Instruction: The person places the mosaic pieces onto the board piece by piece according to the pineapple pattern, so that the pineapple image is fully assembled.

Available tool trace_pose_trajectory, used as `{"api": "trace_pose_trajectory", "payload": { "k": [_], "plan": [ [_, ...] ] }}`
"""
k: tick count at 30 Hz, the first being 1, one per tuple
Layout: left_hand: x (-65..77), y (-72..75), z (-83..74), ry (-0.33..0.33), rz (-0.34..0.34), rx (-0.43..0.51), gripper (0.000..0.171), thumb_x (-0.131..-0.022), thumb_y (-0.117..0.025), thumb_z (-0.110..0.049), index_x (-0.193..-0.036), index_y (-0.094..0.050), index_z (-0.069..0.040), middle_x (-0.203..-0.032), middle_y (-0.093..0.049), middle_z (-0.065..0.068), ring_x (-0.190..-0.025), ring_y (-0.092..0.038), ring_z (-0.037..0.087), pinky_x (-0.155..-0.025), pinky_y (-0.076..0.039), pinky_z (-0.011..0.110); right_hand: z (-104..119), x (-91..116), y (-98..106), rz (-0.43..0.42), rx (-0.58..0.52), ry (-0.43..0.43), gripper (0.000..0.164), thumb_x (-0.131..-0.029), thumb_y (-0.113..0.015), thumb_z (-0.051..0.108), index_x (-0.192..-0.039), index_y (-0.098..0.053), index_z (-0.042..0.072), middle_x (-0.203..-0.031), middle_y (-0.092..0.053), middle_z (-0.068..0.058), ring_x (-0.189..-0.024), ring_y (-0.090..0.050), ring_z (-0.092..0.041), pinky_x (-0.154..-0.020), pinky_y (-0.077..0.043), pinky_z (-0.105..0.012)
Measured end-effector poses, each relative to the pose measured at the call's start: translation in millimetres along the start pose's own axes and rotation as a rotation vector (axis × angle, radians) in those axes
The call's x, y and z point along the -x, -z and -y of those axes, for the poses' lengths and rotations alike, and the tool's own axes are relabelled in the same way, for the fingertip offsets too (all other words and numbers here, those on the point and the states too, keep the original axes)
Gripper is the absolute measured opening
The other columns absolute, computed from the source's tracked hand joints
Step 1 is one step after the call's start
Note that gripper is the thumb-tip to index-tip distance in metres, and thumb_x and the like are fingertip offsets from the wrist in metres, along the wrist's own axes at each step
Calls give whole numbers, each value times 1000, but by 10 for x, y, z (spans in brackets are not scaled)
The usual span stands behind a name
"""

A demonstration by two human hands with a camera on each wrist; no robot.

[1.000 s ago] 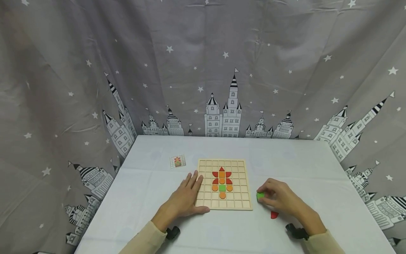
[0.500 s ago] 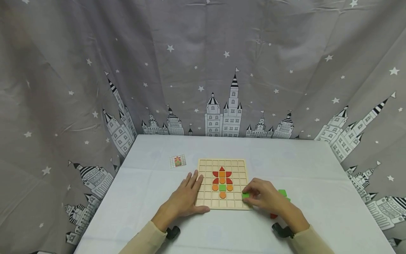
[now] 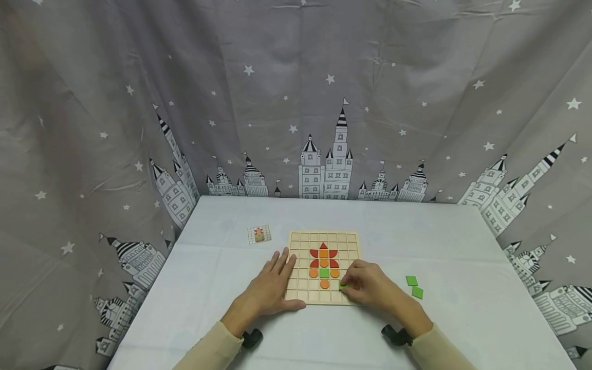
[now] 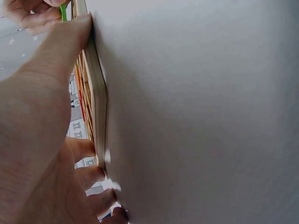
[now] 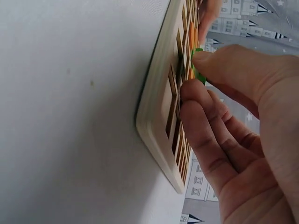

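Note:
A wooden grid board (image 3: 302, 295) lies on the white table, bearing a figure of red, orange and green pieces. My left hand (image 3: 270, 289) rests along the board's left side, fingers spread and straight, the thumb at its near edge. With thumb and fingertips, my right hand (image 3: 370, 287) pinches a green square tile (image 3: 342, 285) over the board's right half. In the right wrist view that tile (image 5: 201, 74) stands edge-up between thumb and fingers, close over the grid. To the left of the orange round piece (image 3: 335, 273) sits another green square (image 3: 324, 273), set in its cell.
Two loose green square tiles (image 3: 414, 287) lie right of the board, beyond my right hand. A small pattern card (image 3: 259, 235) lies at the back left, showing a similar figure on a grid. Behind the table (image 3: 222, 210) hangs a grey curtain (image 3: 277, 61) with castles and stars.
My right hand has moved left from beside the board to over it, carrying the green tile. The loose green tiles came into view; the red piece is now hidden. My left hand stays put.

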State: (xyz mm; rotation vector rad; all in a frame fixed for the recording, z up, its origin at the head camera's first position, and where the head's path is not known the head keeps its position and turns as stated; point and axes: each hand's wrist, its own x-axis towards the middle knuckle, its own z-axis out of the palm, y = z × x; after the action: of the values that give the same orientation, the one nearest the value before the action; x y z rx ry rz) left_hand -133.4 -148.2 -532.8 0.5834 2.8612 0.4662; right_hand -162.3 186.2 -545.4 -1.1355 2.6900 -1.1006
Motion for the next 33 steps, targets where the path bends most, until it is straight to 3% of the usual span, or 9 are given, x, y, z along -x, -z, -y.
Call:
{"api": "trace_pose_trajectory", "payload": {
  "k": [10,19,33],
  "plan": [
    [5,9,-3,-3,-1,5,131,-91,-90,-72,-180,-33,5,-190,-26,33,-178,-29,56,-141,-37,68,70,-51,-67,16,20,-71,6,-99,-93,5,-102,-91,10,-107,-79,-5,-90,-67,-3,-79,-64,-21],
    [-9,3,16,-9,-7,-7,131,-91,-90,-73,-180,-33,5,-190,-27,34,-177,-30,56,-141,-38,67,73,-88,-129,0,57,-50,6,-99,-94,8,-105,-93,11,-110,-80,-4,-95,-67,-3,-83,-64,-22],
    [-10,-35,21,-9,-14,-6,131,-91,-89,-74,-180,-34,5,-190,-27,34,-176,-31,57,-140,-39,67,114,-86,-168,-3,62,-84,7,-100,-93,10,-106,-94,14,-111,-78,0,-98,-66,-3,-86,-62,-24]
  ]
}}
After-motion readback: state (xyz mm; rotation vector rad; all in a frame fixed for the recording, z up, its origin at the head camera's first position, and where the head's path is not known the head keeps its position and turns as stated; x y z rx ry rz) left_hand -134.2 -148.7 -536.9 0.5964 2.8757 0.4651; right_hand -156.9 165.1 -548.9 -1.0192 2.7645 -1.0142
